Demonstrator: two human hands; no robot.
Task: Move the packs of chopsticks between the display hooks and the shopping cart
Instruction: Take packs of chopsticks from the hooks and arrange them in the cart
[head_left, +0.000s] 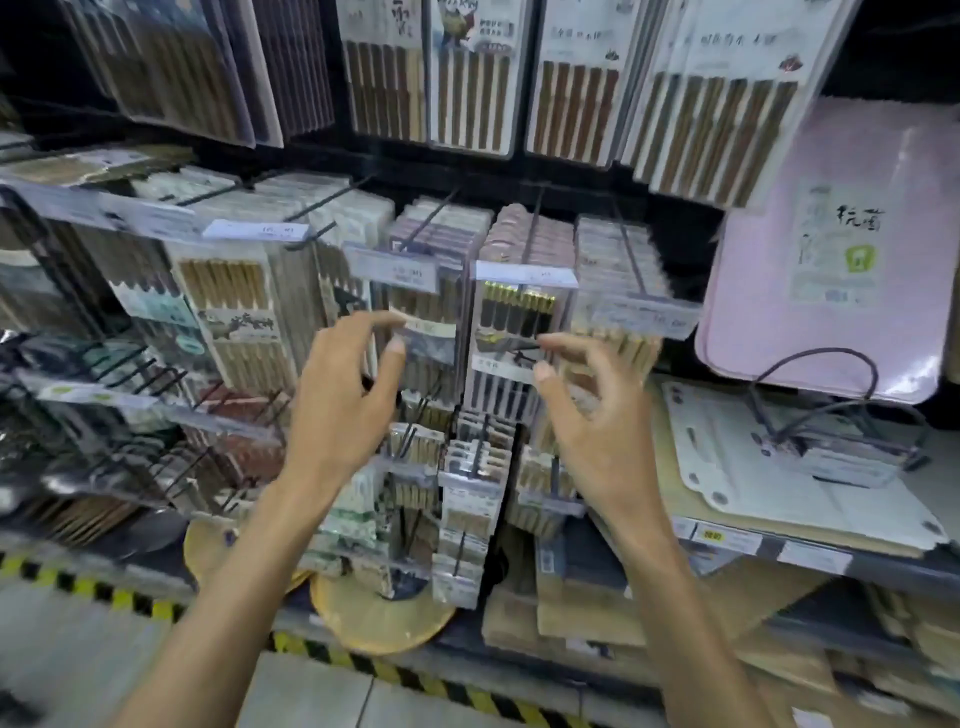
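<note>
Packs of chopsticks hang in rows on black display hooks (431, 215) across the shelf wall. My left hand (348, 384) is raised in front of a pack of brown chopsticks (428, 312), its fingertips at the pack's left edge, fingers loosely spread. My right hand (587, 405) hovers just right of a pack of black chopsticks with gold tips (514, 317), thumb and fingers apart and holding nothing. No shopping cart is in view.
Price tags (524, 273) sit on the hook ends. A pink cutting board (841, 249) hangs at the right, and white boards (789, 467) lie on the shelf below. Round wooden boards (379, 618) lean at the bottom. Yellow-black tape (104, 592) marks the floor edge.
</note>
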